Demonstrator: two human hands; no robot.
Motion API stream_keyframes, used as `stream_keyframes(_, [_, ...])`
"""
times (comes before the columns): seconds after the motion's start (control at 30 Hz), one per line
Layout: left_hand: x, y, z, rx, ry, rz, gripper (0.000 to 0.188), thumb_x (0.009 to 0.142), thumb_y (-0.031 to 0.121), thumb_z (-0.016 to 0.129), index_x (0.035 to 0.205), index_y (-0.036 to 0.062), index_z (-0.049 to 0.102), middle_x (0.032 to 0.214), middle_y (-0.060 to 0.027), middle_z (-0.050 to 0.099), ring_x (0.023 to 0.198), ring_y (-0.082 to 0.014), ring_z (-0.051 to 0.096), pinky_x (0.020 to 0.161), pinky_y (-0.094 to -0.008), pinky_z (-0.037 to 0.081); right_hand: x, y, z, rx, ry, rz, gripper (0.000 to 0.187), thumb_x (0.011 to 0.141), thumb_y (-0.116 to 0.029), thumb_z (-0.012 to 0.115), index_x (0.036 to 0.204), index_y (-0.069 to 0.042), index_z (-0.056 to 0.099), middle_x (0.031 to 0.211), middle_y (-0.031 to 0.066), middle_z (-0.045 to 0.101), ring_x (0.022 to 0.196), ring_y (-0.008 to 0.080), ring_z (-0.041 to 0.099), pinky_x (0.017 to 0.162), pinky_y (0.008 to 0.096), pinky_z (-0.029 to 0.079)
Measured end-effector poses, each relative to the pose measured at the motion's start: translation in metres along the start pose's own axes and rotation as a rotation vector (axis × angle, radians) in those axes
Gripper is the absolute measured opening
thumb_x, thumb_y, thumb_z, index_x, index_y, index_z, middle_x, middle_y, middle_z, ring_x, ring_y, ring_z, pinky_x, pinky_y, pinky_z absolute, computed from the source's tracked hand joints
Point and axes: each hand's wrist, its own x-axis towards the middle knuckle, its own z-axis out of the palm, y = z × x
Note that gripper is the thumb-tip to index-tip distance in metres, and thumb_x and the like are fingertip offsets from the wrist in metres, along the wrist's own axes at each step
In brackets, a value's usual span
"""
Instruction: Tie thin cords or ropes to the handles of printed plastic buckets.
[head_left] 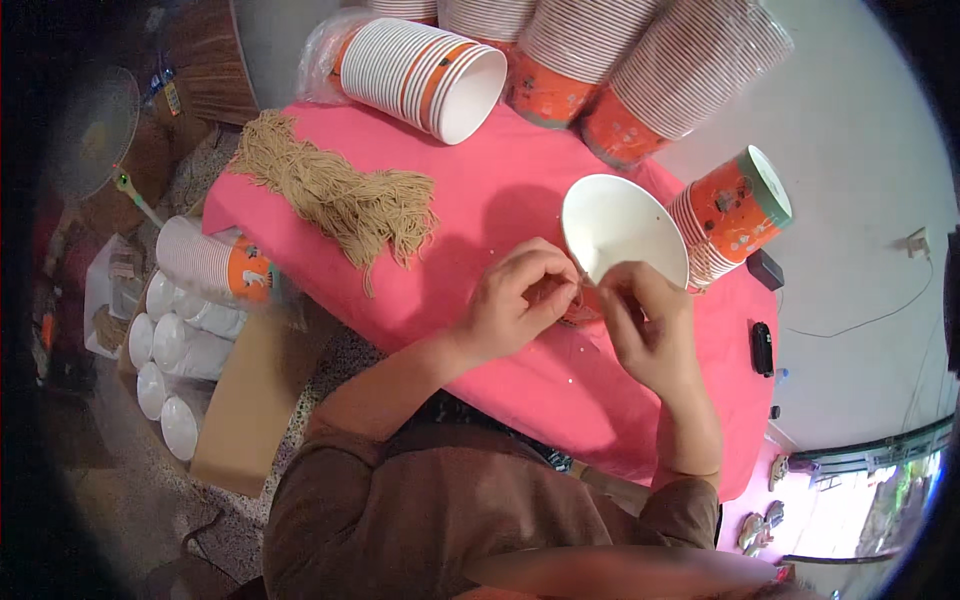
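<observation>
A white-lined paper bucket (622, 225) with an orange outside stands tilted on the pink tabletop, its mouth facing up. At its near rim, my left hand (525, 300) has thumb and forefinger pinched together. My right hand (650, 320) is pinched just to the right, also against the near rim. What lies between the fingertips of either hand is too small to make out. A bundle of tan cords (335, 190) lies loose on the cloth to the left of my hands.
Nested paper buckets (425, 75) lie at the back, with tall wrapped stacks (690, 80) beside them. Another orange stack (735, 205) leans at the right, near a black object (762, 348). On the floor at left, a cardboard box (245, 410) holds several wrapped white stacks (185, 345).
</observation>
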Motion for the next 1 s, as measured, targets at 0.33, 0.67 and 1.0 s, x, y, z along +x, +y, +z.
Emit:
stream_keyframes(0.33, [-0.01,-0.019,0.018,0.052,0.165,0.138,0.018,0.076,-0.006,0.067,0.089,0.0029,0.06,0.084,-0.0066,0.058,0.064,-0.0132,0.054,0.054,-0.0252,0.044,-0.042,-0.016,-0.024,0.801,-0.002,0.341,0.001,0.088,0.001,0.057,0.087,0.001,0.058,0.077,-0.0009,0.057,0.064,0.0031,0.05,0.056,0.018,0.039])
stream_keyframes(0.67, [-0.009,-0.026,0.031,0.04,0.221,0.087,0.014,0.078,-0.003,0.067,0.087,0.0026,0.058,0.081,-0.006,0.057,0.063,-0.012,0.052,0.053,-0.0252,0.043,-0.046,-0.017,-0.005,0.466,-0.366,-0.29,0.007,0.076,-0.002,0.064,0.082,-0.003,0.06,0.071,0.0098,0.063,0.059,0.0239,0.062,0.056,0.0323,0.049])
stream_keyframes(1.0, [-0.007,-0.034,0.044,-0.019,0.285,0.008,0.013,0.081,-0.004,0.066,0.09,0.0018,0.059,0.086,-0.0082,0.059,0.075,-0.0142,0.058,0.065,-0.0257,0.047,-0.045,-0.015,0.041,-0.055,-0.408,-0.606,0.02,0.072,-0.004,0.065,0.089,0.002,0.056,0.07,0.0104,0.053,0.058,0.0259,0.058,0.051,0.0365,0.048])
